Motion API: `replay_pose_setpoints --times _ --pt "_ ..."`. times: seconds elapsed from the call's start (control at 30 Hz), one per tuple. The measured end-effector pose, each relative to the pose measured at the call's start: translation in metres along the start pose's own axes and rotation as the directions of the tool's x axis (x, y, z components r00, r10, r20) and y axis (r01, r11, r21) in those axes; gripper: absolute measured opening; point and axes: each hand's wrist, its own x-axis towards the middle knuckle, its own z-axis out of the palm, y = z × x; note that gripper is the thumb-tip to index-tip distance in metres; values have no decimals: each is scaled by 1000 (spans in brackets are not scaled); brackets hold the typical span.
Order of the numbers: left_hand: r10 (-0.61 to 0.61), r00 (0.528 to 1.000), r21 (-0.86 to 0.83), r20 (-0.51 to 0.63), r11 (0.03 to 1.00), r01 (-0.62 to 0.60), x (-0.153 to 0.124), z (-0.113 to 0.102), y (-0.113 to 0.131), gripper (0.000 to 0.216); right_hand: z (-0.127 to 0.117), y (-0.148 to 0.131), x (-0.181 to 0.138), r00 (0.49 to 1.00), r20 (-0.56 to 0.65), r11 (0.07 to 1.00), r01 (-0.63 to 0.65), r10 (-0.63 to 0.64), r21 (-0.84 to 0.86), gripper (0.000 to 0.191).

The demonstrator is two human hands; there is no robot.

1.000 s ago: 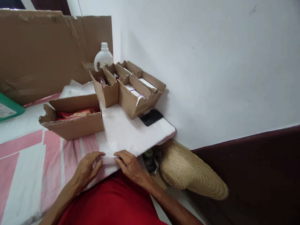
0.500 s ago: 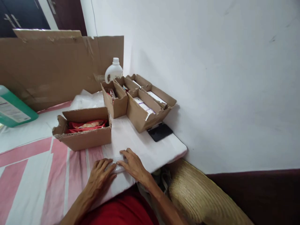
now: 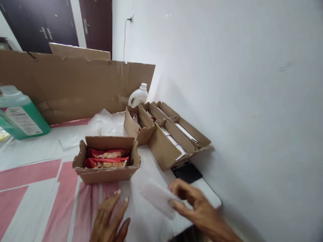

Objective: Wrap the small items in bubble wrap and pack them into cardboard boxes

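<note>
My right hand [image 3: 193,203] pinches the edge of a flat, whitish, translucent piece [image 3: 159,198], which looks like folded plastic or bubble wrap, blurred by motion. It is held above the white part of the cloth, near the table's corner. My left hand [image 3: 109,216] is apart from it, fingers spread and nothing in them, low over the striped cloth. Just beyond my left hand stands an open cardboard box [image 3: 107,176] with red snack packets [image 3: 108,163] inside. A black flat object [image 3: 187,172] lies past my right hand.
Several joined cardboard boxes [image 3: 161,151] stand by the wall, holding white and red packs. Behind them is a white jug [image 3: 139,96]. A green liquid bottle [image 3: 27,116] stands at left, clear plastic sheeting [image 3: 106,124] mid-table, and a tall cardboard panel [image 3: 75,90] at the back.
Both hands were together on the plastic piece on the table. My right hand has lifted it to the right, and my left hand has let go. The view has shifted.
</note>
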Motion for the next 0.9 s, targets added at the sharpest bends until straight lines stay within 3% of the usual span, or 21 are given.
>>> replay_pose_setpoints --times 0.07,0.13,0.17,0.23,0.3,0.33,0.4,0.43,0.5,0.57,0.63,0.7,0.8,0.9 --pt "-99 986 57 -136 993 107 22 -15 -7 73 -19 -32 18 973 -184 990 143 -142 -6 12" --pt "-113 965 128 -238 981 147 47 -27 -18 83 -14 -59 49 872 -309 923 331 -379 -197 19" --pt "-113 960 160 -255 974 157 59 -31 -24 84 -3 -68 67 812 -277 846 423 -513 -326 25" --pt "-125 963 198 -238 965 174 75 -36 -34 80 27 -80 105 661 -88 613 627 -745 -482 23" --pt "-133 968 197 -213 965 176 80 -36 -40 74 59 -84 137 562 164 389 726 -811 -567 18" --pt "-131 968 187 -213 967 172 79 -36 -42 72 72 -84 149 549 280 311 747 -788 -588 17" --pt "-129 965 165 -228 972 169 72 -35 -42 72 88 -84 167 584 453 249 757 -673 -605 15" --pt "-129 965 158 -227 973 167 68 -35 -42 73 91 -84 172 610 514 265 761 -603 -592 13" --pt "-132 968 162 -215 972 168 62 -35 -42 74 91 -83 179 630 618 360 776 -470 -518 7" --pt "-132 970 176 -206 970 170 59 -35 -42 75 87 -80 183 592 703 478 785 -395 -393 12" --pt "-136 970 177 -201 969 173 59 -36 -43 75 84 -76 188 565 730 570 767 -384 -294 16" --pt "-140 970 164 -198 971 174 62 -37 -44 74 84 -71 193 594 708 607 739 -381 -293 16" --pt "-142 973 142 -183 975 170 66 -39 -44 75 90 -69 200 661 672 596 700 -333 -393 16" --pt "-159 973 120 -168 976 181 70 -42 -43 74 96 -73 200 669 688 569 694 -281 -441 19"
